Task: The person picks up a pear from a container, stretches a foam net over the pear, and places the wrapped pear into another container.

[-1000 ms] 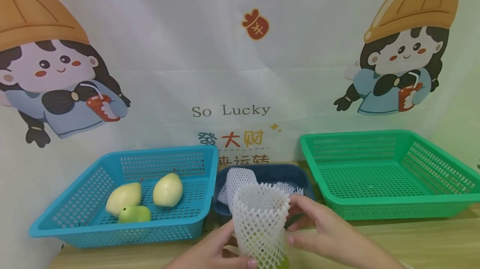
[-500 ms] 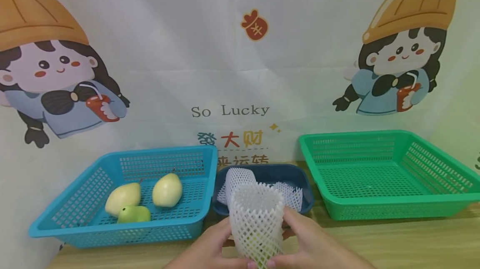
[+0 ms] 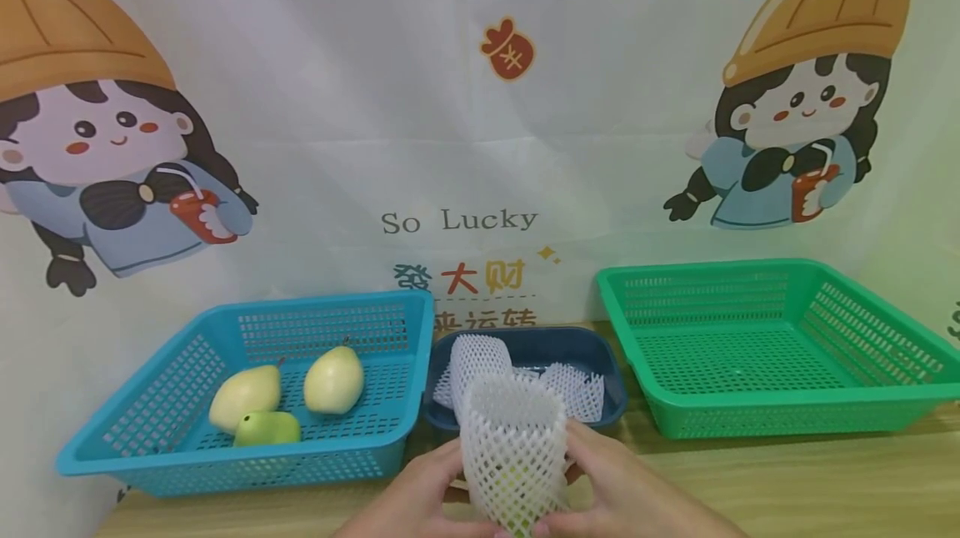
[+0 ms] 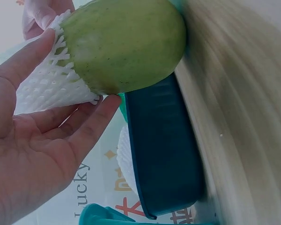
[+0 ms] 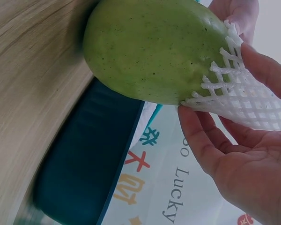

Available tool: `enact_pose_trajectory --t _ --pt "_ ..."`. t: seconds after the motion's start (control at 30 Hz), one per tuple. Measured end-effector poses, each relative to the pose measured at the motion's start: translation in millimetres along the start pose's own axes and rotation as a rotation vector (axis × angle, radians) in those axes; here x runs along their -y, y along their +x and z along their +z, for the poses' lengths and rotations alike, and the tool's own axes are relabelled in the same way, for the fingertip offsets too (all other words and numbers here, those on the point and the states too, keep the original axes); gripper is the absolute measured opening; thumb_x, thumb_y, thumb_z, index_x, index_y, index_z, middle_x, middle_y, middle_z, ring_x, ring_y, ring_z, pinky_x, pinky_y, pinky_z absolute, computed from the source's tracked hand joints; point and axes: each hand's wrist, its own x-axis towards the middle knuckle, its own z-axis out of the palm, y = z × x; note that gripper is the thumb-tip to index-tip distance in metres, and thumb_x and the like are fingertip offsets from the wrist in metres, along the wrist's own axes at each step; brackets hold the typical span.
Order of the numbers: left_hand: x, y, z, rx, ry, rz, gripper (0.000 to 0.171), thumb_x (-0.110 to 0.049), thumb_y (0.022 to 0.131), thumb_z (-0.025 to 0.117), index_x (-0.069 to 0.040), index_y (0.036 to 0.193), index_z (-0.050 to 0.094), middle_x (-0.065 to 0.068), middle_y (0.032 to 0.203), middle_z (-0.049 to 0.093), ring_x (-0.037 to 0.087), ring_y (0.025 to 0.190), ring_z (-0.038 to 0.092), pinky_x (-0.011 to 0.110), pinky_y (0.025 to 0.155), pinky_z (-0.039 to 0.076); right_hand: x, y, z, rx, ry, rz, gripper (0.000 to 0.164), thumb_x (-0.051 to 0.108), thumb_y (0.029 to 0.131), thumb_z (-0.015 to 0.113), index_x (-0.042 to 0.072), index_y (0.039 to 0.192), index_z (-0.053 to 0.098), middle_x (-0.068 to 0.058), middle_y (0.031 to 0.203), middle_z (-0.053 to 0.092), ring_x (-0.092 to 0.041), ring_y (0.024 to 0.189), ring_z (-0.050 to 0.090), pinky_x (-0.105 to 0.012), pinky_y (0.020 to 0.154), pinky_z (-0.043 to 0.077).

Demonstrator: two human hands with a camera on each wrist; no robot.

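A white foam fruit net [image 3: 514,438] stands upright at the front middle in the head view, its open end up. Its lower edge is drawn over one end of a large green mango [image 4: 126,47]; most of the mango is bare in both wrist views. My left hand [image 3: 427,488] grips the net from the left, thumb near its edge and fingertips beside the fruit. From the other side my right hand [image 3: 603,484] holds the net between thumb and fingers, fingertips close to the mango's skin [image 5: 150,51]. The mango's bare end is low over the wooden table.
A blue basket [image 3: 255,463] on the left holds two pale yellow fruits [image 3: 334,381] and a small green one [image 3: 267,429]. Behind the hands, a navy tray [image 3: 613,371] contains more foam nets [image 3: 573,392]. On the right is a green basket [image 3: 780,400].
My right hand has moved left and closed in on the net. The net has come down further over the mango, with both hands now holding its sides.
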Motion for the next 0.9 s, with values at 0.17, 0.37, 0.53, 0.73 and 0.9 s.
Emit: enact_pose_trajectory --t 0.17,0.37,0.53,0.73,0.9 --pt "5.0 -0.9 0.4 -0.002 -0.009 -0.011 0.055 -0.021 0.08 0.073 -0.013 0.129 0.05 0.011 0.128 0.051 0.006 0.106 0.055 0.021 0.08 0.049 -5 2 0 0.005 -0.024 -0.013 0.065 0.03 0.078 0.075 0.02 0.133 0.043 0.0 0.128 0.051 -0.011 0.106 0.052 -0.024 0.082 0.049" --pt "11.1 0.2 -0.2 0.012 0.005 -0.022 0.06 -0.02 0.081 0.073 -0.011 0.134 0.046 0.013 0.131 0.048 0.01 0.108 0.055 0.021 0.08 0.049 -8 4 0 0.031 -0.039 0.01 0.065 0.027 0.078 0.075 0.018 0.133 0.042 -0.001 0.128 0.05 -0.012 0.107 0.052 -0.023 0.081 0.048" --pt "15.4 0.4 -1.8 0.021 0.067 -0.036 0.058 -0.022 0.08 0.073 -0.008 0.131 0.048 0.011 0.126 0.051 0.012 0.108 0.054 0.023 0.081 0.049 -10 4 -2 0.046 -0.062 0.016 0.068 0.028 0.078 0.075 0.016 0.135 0.04 -0.001 0.126 0.05 -0.012 0.106 0.052 -0.023 0.08 0.048" --pt "18.3 2.1 -2.9 0.034 0.113 -0.03 0.056 -0.017 0.079 0.074 -0.003 0.127 0.05 0.01 0.12 0.054 0.011 0.105 0.055 0.021 0.079 0.05 -13 2 -4 0.062 -0.117 0.045 0.061 0.031 0.077 0.075 0.016 0.128 0.044 0.003 0.117 0.052 -0.01 0.101 0.053 -0.025 0.08 0.048" --pt "19.1 4.4 -2.3 0.047 0.124 -0.057 0.053 -0.015 0.078 0.075 -0.004 0.125 0.052 0.006 0.115 0.055 0.013 0.103 0.056 0.021 0.078 0.051 -13 1 -5 0.07 -0.125 0.07 0.057 0.031 0.078 0.075 0.016 0.124 0.046 0.003 0.113 0.052 -0.01 0.098 0.054 -0.027 0.079 0.049"
